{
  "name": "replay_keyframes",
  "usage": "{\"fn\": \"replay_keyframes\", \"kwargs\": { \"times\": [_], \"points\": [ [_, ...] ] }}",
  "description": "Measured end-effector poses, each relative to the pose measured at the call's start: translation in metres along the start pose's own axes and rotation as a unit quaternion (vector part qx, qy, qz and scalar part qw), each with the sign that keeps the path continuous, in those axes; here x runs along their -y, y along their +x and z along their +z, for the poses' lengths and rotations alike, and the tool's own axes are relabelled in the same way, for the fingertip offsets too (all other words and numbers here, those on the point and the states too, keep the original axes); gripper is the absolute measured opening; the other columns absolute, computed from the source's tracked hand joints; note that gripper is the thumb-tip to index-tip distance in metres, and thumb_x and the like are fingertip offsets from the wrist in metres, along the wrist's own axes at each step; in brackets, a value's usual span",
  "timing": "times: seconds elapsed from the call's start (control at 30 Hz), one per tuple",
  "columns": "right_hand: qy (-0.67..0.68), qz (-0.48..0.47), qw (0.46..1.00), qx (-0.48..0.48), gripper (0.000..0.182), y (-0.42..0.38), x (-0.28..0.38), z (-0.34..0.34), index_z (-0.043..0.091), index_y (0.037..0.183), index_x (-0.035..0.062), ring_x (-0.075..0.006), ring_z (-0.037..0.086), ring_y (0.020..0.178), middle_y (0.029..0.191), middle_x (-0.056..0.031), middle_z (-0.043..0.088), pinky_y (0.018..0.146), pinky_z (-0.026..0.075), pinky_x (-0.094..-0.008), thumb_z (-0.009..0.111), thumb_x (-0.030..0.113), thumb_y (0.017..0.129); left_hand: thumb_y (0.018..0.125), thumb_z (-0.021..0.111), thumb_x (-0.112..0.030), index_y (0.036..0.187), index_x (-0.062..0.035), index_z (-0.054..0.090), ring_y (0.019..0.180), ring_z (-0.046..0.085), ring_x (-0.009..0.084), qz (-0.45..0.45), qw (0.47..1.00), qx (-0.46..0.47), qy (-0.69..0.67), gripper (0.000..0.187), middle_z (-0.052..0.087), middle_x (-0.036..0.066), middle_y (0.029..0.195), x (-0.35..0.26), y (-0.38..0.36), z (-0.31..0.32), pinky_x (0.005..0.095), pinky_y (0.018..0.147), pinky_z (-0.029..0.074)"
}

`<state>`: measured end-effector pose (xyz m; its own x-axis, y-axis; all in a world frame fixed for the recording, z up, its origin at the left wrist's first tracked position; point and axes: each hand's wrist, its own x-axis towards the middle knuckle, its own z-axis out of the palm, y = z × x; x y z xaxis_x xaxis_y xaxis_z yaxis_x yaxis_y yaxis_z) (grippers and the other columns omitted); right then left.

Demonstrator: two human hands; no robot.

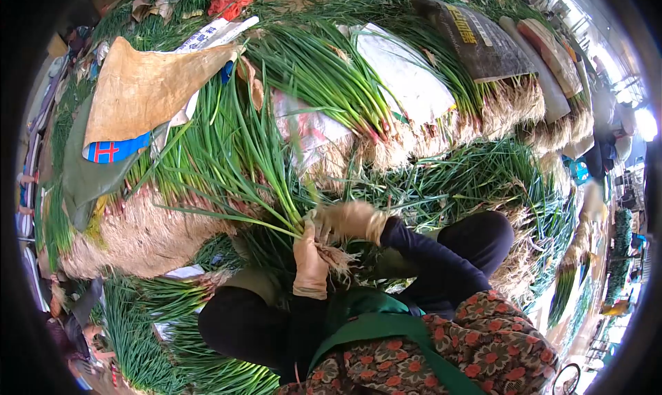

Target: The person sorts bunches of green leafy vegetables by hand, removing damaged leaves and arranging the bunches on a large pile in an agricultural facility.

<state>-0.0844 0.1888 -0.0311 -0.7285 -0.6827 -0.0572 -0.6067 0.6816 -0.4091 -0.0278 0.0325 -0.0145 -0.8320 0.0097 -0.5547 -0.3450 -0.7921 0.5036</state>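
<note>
- Holding a small bunch of long green onions with pale stringy roots [281,202] near the centre of the frame, gripped in the cream-gloved left hand [310,262], clamped round the lower stalks just above the roots!
- Busy with the cream-gloved right hand [348,223] too, right up beside the left at the base of that bunch; blurred by movement, so can't tell whether open or closed.
- Pointing the leaves to the upper left, with the root tuft [336,257] sticking out to the lower right.
- Sitting low, dressed in a dark green apron [369,329] and a brown top with red flowers [493,340], at the bottom of the frame.
- Facing packed green onions with matted pale roots [145,233] at left, partly covered by a tan sheet [155,85].
- Looking towards a white sack [403,74] and a dark printed sack [476,40] over more onions, upper centre to upper right.
</note>
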Motion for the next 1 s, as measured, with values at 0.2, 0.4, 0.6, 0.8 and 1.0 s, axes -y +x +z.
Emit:
{"fn": "replay_keyframes", "kwargs": {
  "times": [0.2,0.4,0.6,0.8,1.0],
  "points": [
    [0.029,0.118,0.988,-0.097,0.04,0.002,-0.075,-0.058,0.051,0.124,0.0092,-0.0254,0.063,0.086,0.103,-0.0124,0.062,0.077,0.051,-0.0345,0.053,0.022,0.086,0.095,0.046,-0.023,0.103,-0.0036,0.052,0.087,0.061,0.0187,-0.017,0.999,-0.036,-0.004,0.022,0.062,0.011,0.098,-0.009,-0.018,0.02,0.0337,0.078,0.054],
    [-0.04,0.216,0.97,-0.102,0.037,0.036,-0.117,-0.035,0.059,0.111,0.0111,-0.0297,0.065,0.081,0.089,-0.0163,0.066,0.07,0.051,-0.038,0.051,0.037,0.086,0.095,0.047,-0.023,0.096,-0.0072,0.055,0.052,0.047,0.0089,-0.072,0.996,0.012,-0.044,0.018,0.056,0.001,0.072,-0.009,-0.012,0.01,0.0245,0.046,0.038],
    [0.165,0.238,0.955,-0.058,0.043,0.023,0.013,-0.06,0.061,0.111,0.0071,-0.0337,0.061,0.093,0.098,-0.0202,0.064,0.081,0.048,-0.037,0.046,0.042,0.091,0.092,0.053,-0.02,0.094,-0.0036,0.057,0.056,0.052,0.011,-0.096,0.995,0.0,0.005,0.018,0.056,0.0,0.072,-0.005,-0.011,0.01,0.0243,0.052,0.046],
    [0.073,0.182,0.98,-0.031,0.03,0.03,0.037,-0.033,0.061,0.099,0.0054,-0.0342,0.062,0.076,0.087,-0.0179,0.063,0.069,0.05,-0.0386,0.055,0.031,0.085,0.093,0.05,-0.019,0.094,-0.0011,0.056,0.057,0.057,0.0147,-0.078,0.995,-0.047,0.038,0.019,0.058,0.004,0.072,0.005,-0.007,0.001,0.0265,0.049,0.047],
    [0.343,0.378,0.85,-0.132,0.028,0.009,-0.069,0.027,0.058,0.106,0.002,-0.0218,0.06,0.093,0.106,-0.0098,0.061,0.084,0.048,-0.0321,0.058,0.02,0.084,0.094,0.048,-0.025,0.096,-0.0013,0.057,0.055,0.055,0.014,0.122,0.969,-0.128,0.173,0.026,0.054,0.002,0.068,-0.009,0.004,-0.026,0.0274,0.047,0.045]
  ]
}}
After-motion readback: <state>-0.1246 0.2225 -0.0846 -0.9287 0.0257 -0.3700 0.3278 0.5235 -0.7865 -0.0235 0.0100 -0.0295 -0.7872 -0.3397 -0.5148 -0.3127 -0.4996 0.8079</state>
